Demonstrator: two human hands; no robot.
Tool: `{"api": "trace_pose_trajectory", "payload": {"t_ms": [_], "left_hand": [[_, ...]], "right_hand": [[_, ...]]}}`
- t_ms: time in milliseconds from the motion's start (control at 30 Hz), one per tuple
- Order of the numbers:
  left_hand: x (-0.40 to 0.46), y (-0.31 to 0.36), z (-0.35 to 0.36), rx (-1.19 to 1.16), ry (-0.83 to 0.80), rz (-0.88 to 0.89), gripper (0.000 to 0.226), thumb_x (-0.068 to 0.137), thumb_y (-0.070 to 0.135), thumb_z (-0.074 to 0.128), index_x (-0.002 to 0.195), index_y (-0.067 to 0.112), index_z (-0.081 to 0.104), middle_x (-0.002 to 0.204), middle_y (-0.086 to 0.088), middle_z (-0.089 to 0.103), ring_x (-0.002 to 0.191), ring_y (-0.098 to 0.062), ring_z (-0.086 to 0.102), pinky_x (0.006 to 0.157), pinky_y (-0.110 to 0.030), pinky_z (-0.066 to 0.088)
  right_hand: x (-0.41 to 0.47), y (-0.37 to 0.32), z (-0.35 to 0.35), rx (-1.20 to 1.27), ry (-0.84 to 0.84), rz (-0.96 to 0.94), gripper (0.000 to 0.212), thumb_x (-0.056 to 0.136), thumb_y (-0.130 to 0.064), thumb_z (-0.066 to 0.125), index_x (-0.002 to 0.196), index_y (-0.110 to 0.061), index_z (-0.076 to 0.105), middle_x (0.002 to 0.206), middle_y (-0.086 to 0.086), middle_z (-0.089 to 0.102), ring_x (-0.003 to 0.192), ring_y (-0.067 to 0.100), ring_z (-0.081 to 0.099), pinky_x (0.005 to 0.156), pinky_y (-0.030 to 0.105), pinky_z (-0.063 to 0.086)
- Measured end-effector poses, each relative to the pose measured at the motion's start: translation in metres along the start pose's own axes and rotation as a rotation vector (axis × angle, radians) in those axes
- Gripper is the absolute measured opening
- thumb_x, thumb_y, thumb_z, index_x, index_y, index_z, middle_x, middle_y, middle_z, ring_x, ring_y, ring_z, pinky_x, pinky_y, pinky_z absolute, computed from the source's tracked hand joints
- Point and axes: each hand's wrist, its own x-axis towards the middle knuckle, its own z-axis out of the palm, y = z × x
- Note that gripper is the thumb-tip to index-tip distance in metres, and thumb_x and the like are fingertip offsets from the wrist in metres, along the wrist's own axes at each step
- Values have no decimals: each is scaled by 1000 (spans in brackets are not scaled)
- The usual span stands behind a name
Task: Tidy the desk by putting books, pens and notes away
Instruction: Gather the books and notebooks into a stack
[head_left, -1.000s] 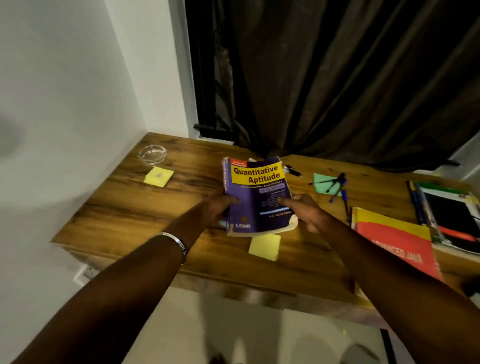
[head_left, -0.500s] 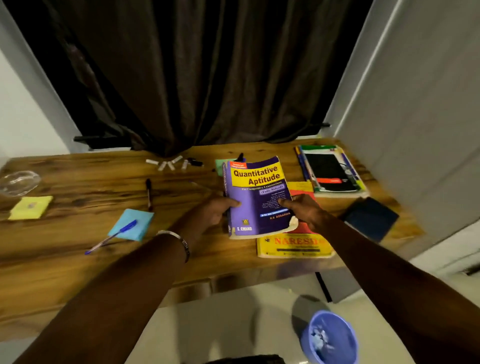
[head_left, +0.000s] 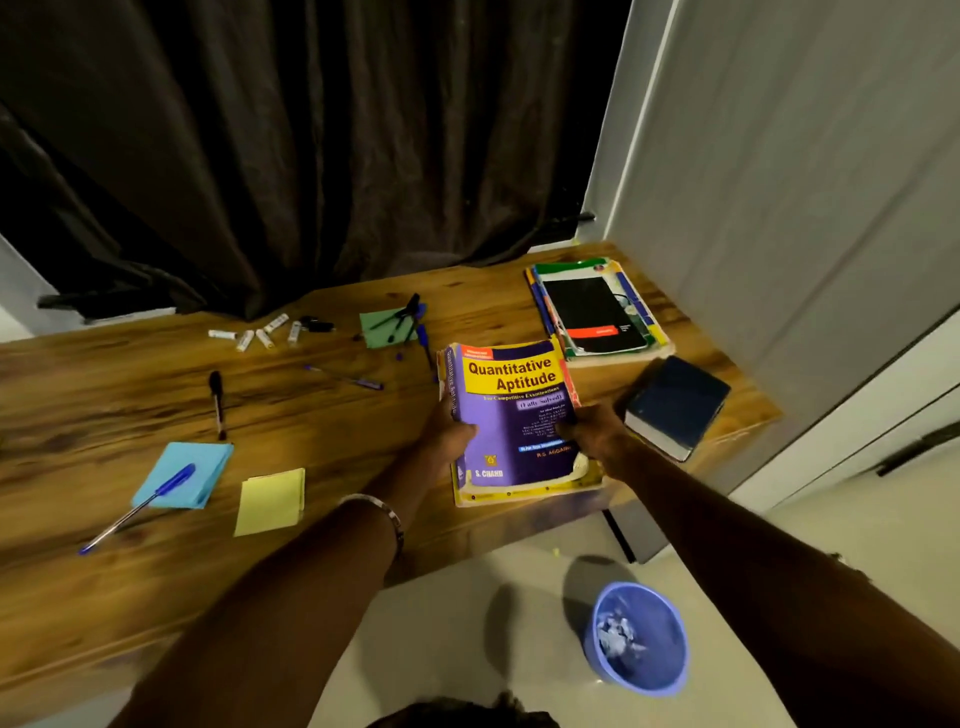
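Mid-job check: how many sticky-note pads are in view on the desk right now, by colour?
Blue pad: 1
Yellow pad: 1
Green pad: 1
Total: 3

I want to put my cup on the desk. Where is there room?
Bare wood lies between the black pen and the purple book, and in front of the yellow notes. It is crowded by the book stack and around the green note.
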Motion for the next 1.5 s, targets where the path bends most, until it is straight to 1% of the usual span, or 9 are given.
{"api": "trace_pose_trajectory", "payload": {"t_ms": [300, 433, 667, 867, 1100, 1233, 1300, 1400, 1500], "left_hand": [[-1, -5, 1, 316, 161, 47, 37, 80, 0, 61, 117, 4, 60, 113, -15, 67, 97, -34, 65, 72, -33, 51], [2, -14, -3, 368, 155, 42, 29, 81, 4, 64, 110, 4, 61, 114, -17, 67, 98, -34, 66, 80, -42, 56], [4, -10, -5, 431, 139, 25, 30, 80, 9, 68, 108, 5, 62, 113, -14, 68, 96, -31, 68, 78, -38, 57], [7, 16, 19, 521, 282, 258, 36, 80, 8, 63, 116, 2, 62, 121, -20, 60, 115, -34, 55, 99, -36, 44], [16, 63, 91, 505, 18, 281, 26, 82, 12, 67, 108, 7, 68, 109, -9, 70, 103, -22, 65, 87, -26, 48], [25, 74, 145, 467, -143, 253, 28, 83, 4, 67, 110, -3, 66, 112, -19, 68, 108, -31, 64, 94, -35, 51], [26, 78, 172, 478, -205, 186, 34, 86, 7, 66, 119, -3, 60, 119, -17, 64, 114, -29, 60, 94, -31, 47], [25, 74, 204, 512, -278, 99, 19, 90, 14, 62, 107, 6, 62, 109, -10, 64, 112, -27, 56, 86, -28, 46], [23, 67, 227, 564, -329, 32, 45, 92, 26, 58, 131, 4, 52, 132, -12, 55, 124, -30, 50, 105, -37, 40]], "right_hand": [[-3, -5, 1, -57, 14, 25, 55, 69, -6, 78, 118, -14, 55, 115, 12, 68, 100, 28, 67, 89, 50, 55], [-24, -20, 14, -158, 140, 31, 55, 78, -17, 77, 127, -9, 53, 124, 11, 62, 113, 30, 60, 100, 44, 49], [-28, -14, 20, -239, 267, 17, 37, 87, -23, 68, 119, -6, 59, 119, 14, 66, 110, 28, 62, 93, 36, 48], [-24, -16, -12, -385, 369, 16, 37, 92, -39, 59, 106, -5, 65, 108, 12, 69, 101, 29, 65, 87, 35, 48], [-8, 1, -85, -396, 495, 63, 28, 91, -29, 60, 107, -7, 68, 107, 11, 69, 91, 25, 63, 71, 25, 41], [1, 20, -124, -475, 546, 79, 31, 90, -26, 60, 113, -6, 64, 115, 16, 66, 105, 31, 62, 82, 33, 49], [4, 31, -143, -371, 569, 132, 46, 86, -25, 64, 124, -3, 53, 123, 18, 59, 112, 35, 58, 89, 37, 49], [7, 46, -157, -68, 494, 234, 54, 84, -23, 68, 129, 0, 47, 125, 18, 57, 110, 34, 57, 82, 37, 50], [10, 61, -158, 198, 238, 339, 43, 91, -30, 59, 123, -3, 52, 117, 20, 62, 92, 32, 60, 71, 37, 51]]}}
